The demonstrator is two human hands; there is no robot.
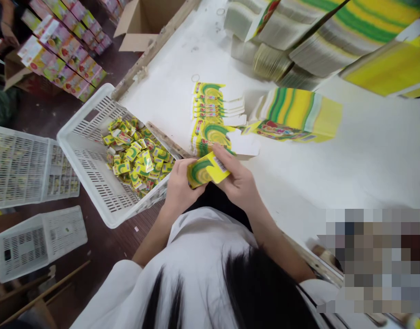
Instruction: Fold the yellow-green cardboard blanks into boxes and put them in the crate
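Note:
Both my hands hold one small yellow-and-green carton [206,168] at the near edge of the white table [367,155]. My left hand [179,185] grips its left end with curled fingers. My right hand [239,180] pinches its right end, where a barcode shows. Just beyond lie flat printed carton blanks [212,107], fanned in a short stack. To the left a white slatted basket [90,155] holds several folded small cartons [138,153].
A long row of flat blanks [299,114] lies on the table, with tall stacks of printed sheets [319,41] behind. Empty white baskets [25,164] sit on the dark floor at left, beside packed boxes [62,50] and an open cardboard box [144,23].

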